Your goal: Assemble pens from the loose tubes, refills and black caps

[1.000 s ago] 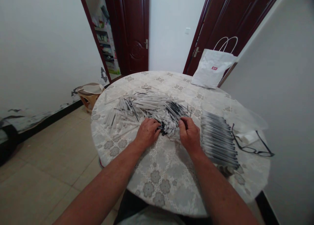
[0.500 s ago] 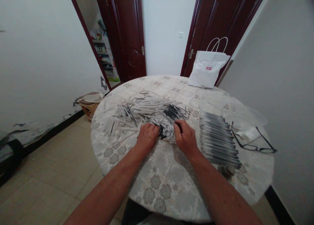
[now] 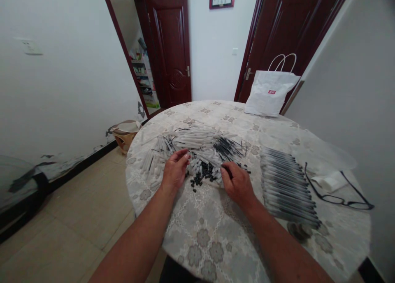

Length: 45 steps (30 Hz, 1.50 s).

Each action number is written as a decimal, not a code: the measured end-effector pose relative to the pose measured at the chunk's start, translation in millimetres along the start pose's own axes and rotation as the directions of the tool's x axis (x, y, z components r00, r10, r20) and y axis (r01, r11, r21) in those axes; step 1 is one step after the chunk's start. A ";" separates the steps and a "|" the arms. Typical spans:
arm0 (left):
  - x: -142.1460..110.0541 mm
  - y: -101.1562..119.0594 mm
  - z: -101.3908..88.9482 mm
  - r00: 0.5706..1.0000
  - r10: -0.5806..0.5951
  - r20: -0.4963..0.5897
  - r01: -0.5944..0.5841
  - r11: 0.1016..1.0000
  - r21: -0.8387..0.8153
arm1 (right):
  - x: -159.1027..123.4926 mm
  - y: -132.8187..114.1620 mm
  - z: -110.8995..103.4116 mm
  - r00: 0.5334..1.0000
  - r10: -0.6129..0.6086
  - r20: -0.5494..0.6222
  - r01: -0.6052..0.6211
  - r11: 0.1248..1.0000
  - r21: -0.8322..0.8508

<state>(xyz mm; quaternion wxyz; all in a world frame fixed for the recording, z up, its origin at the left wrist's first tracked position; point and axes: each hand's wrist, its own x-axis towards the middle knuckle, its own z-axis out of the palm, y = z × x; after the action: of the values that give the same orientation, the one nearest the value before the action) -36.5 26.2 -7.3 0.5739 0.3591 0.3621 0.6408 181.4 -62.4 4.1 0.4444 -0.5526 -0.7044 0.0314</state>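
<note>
My left hand [image 3: 175, 170] is raised at the left side of a heap of pen parts, thumb and fingers slightly apart with nothing visible between them. At the heap's right edge my right hand [image 3: 237, 180] is curled, thumb near the bent forefinger; whatever it may hold is hidden. Small black pieces [image 3: 206, 171] lie scattered between the hands, beside short whitish pieces [image 3: 195, 164]. Behind them are long white pen barrels [image 3: 196, 137] and a bunch of thin black rods [image 3: 227, 148] that look like refills.
Right of my right arm lies a row of grey-and-black pens [image 3: 288, 186]. Black-framed glasses [image 3: 336, 200] and a white roll [image 3: 331, 181] are farther right. A white paper bag [image 3: 270, 93] stands at the back of the round table, on its patterned cloth [image 3: 212, 233].
My left hand has lifted and moved left off the small pieces. More black pieces now show, spread toward me. The whole view has tilted up slightly.
</note>
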 end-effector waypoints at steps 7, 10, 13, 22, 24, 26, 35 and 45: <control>-1.6 3.7 1.1 0.994 -0.098 0.042 0.103 0.981 -0.164 | -2.0 -3.0 3.0 0.998 -0.005 0.068 0.005 1.000 -0.005; -3.8 4.8 1.9 0.992 -0.100 0.072 0.111 0.981 -0.161 | -2.5 -4.0 4.0 0.997 -0.011 0.070 0.013 1.000 -0.024; -4.8 6.5 2.2 0.991 -0.101 0.092 0.114 0.982 -0.153 | -3.0 -3.9 4.5 0.998 -0.008 0.068 0.010 1.000 -0.029; -7.2 8.7 3.7 0.984 -0.110 0.140 0.127 0.985 -0.116 | -3.3 -2.2 4.0 0.992 -0.082 0.091 0.086 0.995 -0.041; -7.0 8.2 3.6 0.984 -0.113 0.138 0.129 0.986 -0.108 | -3.7 -4.1 3.5 0.987 -0.123 0.105 0.128 0.991 -0.042; -6.7 7.7 3.4 0.983 -0.122 0.137 0.139 0.983 -0.117 | -4.5 -6.5 3.3 0.982 -0.152 0.108 0.159 0.986 -0.054; -11.7 4.3 6.4 0.976 -0.189 0.108 0.202 0.972 -0.123 | -6.0 -10.0 10.0 0.972 -0.202 0.122 0.223 0.954 -0.199; -14.3 0.6 10.0 0.981 -0.182 0.069 0.190 0.973 -0.132 | -10.1 -16.6 14.6 0.972 -0.164 0.170 0.191 0.969 -0.154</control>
<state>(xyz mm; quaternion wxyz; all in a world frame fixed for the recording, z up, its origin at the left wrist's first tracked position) -26.8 12.4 -2.6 0.6648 0.3012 0.3326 0.5972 159.3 -70.4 -1.8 0.3402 -0.5188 -0.7839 -0.0253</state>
